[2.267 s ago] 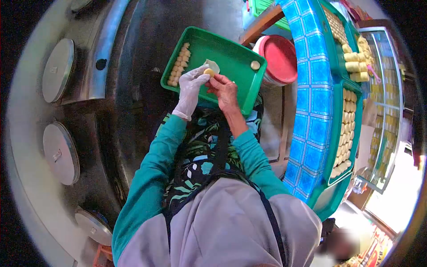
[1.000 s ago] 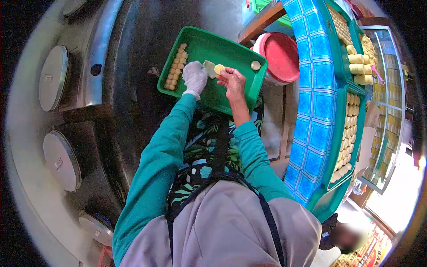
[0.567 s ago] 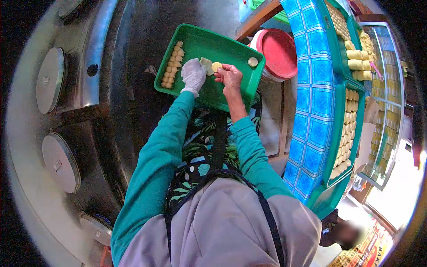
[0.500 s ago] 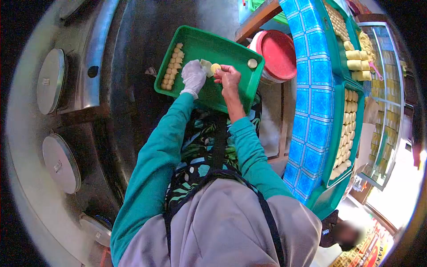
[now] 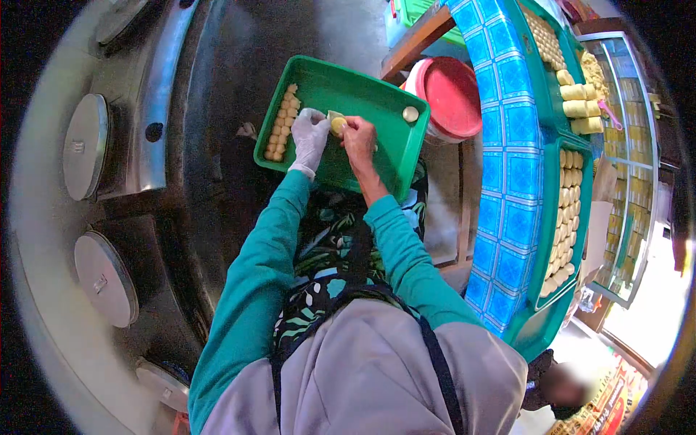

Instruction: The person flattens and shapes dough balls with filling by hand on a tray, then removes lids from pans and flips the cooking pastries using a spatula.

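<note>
My left hand (image 5: 309,136), in a thin white glove, is closed over the green tray (image 5: 355,72) on my lap. Its fingers pinch the edge of a pale, flat piece of dough (image 5: 332,114). Opposite it, my bare right hand (image 5: 359,141) grips a round yellow disc (image 5: 338,126) between thumb and fingers, right against the pale piece. Rows of small dough balls (image 5: 280,127) line the tray's left side. One round pale ball (image 5: 410,114) sits alone at the right end. My fingers partly hide both pieces.
A bucket with a red lid (image 5: 451,94) stands right of the tray. The table with a blue checked cloth (image 5: 507,181) bears green trays of dough pieces (image 5: 569,210) and yellow rolls (image 5: 580,109). Round metal lids (image 5: 87,147) are at left. A person (image 5: 562,384) is at lower right.
The right hand has brought the yellow disc left and slightly down, against the pale piece at the left hand. The tray appears slightly lower in view.
</note>
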`<action>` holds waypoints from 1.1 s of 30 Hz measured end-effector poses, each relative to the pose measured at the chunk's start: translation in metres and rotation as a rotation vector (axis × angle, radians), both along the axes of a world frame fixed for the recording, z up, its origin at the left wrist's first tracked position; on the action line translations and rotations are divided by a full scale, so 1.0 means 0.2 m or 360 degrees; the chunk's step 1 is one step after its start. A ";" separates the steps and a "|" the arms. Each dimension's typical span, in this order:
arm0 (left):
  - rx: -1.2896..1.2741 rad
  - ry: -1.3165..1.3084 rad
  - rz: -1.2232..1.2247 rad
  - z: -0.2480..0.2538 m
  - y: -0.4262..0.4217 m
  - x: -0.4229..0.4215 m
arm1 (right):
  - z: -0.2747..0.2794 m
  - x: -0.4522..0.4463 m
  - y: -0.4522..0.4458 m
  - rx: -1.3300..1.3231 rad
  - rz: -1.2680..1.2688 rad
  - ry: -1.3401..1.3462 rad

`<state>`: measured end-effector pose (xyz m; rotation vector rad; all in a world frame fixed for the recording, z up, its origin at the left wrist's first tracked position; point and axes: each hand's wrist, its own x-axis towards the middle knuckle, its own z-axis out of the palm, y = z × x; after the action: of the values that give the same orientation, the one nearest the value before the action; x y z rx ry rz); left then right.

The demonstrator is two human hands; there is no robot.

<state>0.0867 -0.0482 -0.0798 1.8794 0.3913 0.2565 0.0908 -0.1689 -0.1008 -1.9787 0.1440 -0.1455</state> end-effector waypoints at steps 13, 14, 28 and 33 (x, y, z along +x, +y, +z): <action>-0.0196 0.0036 -0.0067 -0.02 -0.01 0.03 | 0.07 -0.04 0.02 -0.0465 -0.0210 -0.0137; -0.0235 0.0074 -0.0089 -0.03 -0.01 0.02 | 0.07 -0.03 0.02 -0.0377 -0.0202 -0.0114; 0.0765 -0.0429 -0.0488 0.14 -0.02 -0.05 | 0.11 -0.03 -0.02 -0.0340 -0.0037 -0.0255; 0.0925 -0.0311 -0.0657 0.19 -0.03 -0.10 | 0.10 -0.01 -0.03 -0.0280 0.0071 -0.0224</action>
<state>0.0661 -0.0543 -0.0415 2.4207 -0.2377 0.2892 0.0893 -0.1756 -0.0808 -2.1369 -0.0043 -0.2757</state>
